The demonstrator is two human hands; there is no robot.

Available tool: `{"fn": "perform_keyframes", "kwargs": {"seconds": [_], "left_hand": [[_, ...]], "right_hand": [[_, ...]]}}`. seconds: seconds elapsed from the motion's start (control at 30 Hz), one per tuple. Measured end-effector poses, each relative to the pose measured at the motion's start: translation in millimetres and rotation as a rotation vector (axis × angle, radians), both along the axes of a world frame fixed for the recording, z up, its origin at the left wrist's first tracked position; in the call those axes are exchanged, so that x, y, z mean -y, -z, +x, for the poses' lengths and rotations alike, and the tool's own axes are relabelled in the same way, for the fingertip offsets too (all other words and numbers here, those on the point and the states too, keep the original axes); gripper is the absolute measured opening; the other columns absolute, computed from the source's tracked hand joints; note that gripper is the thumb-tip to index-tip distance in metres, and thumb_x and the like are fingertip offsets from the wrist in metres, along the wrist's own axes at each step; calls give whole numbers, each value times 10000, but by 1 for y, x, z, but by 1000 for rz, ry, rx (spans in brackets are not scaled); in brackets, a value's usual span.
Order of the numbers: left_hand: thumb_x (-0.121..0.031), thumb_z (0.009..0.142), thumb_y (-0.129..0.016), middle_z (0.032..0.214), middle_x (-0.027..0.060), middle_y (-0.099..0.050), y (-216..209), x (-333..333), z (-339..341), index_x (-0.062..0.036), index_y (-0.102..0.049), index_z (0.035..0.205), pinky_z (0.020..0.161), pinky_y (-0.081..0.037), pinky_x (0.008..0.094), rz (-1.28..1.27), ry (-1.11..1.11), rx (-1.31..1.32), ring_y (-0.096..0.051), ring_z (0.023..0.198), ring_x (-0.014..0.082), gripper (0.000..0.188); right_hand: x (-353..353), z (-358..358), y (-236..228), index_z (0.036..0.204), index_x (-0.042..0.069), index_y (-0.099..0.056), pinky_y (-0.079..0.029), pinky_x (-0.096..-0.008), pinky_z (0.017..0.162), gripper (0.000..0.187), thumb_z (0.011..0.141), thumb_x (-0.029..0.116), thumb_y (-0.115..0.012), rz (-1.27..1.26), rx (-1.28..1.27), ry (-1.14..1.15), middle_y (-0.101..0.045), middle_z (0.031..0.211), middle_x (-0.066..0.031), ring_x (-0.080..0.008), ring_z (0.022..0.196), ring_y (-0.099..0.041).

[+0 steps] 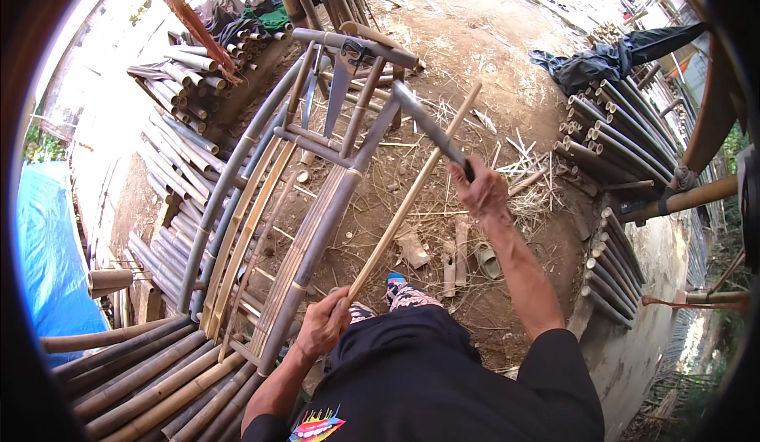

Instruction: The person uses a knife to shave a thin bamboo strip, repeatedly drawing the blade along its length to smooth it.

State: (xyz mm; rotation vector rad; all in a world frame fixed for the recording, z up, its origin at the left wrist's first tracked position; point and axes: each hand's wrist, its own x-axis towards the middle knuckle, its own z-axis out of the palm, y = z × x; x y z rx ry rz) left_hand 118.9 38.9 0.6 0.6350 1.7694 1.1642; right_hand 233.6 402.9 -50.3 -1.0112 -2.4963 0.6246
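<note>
My left hand (326,321) is closed around the lower end of a long, pale bamboo strip (408,202), which slants up and away to the right. In my right hand (480,189) is the dark handle of a machete (427,123). Its grey blade points up and left, crossing the strip near its upper part; whether the two touch I cannot tell. Just left of the strip stands a bamboo frame (321,228) with curved poles and thin slats. A handsaw (339,86) hangs at the frame's far end.
Bamboo poles (150,371) lie at the lower left, with more stacked poles (178,153) behind the frame. Other bundles (621,129) stand at the right, under a dark cloth (590,68). Shavings and offcuts (412,246) litter the dirt floor. A blue tarp (51,260) is far left.
</note>
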Motion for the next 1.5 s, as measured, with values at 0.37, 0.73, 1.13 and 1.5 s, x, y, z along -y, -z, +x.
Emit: {"fn": "perform_keyframes", "kwargs": {"seconds": [0.37, 0.73, 1.13, 1.5], "left_hand": [[-212, 907, -602, 875, 115, -613, 14, 59, -48, -169, -559, 1311, 700, -496, 378, -85, 237, -501, -624, 813, 300, 408], [-612, 943, -372, 752, 148, -631, 205, 119, -189, -79, -673, 766, 671, -438, 466, -369, -289, -379, -608, 759, 341, 637], [-628, 945, -328, 704, 169, -652, 265, 216, -259, -91, -725, 833, 704, -491, 436, -494, -485, -200, -639, 761, 362, 677], [-637, 937, -323, 517, 163, -568, 260, 219, -288, -66, -658, 584, 614, -455, 454, -607, -470, -228, -577, 554, 356, 751]], "right_hand": [[-67, -50, 21, 794, 58, -651, -412, -278, 504, 324, 862, 370, -706, -758, -771, 455, -569, 698, -3, -98, 569, -496], [6, -200, 21, 898, 80, -626, -366, -210, 451, 261, 874, 323, -719, -811, -523, 196, -564, 664, -5, -80, 521, -498], [169, -332, -6, 908, 48, -631, -381, -217, 501, 182, 920, 226, -668, -734, -407, -100, -561, 682, -11, -87, 571, -495], [162, -392, 11, 886, 57, -614, -365, -216, 487, 216, 898, 256, -699, -791, -344, 21, -553, 679, -7, -87, 552, -486]]}}
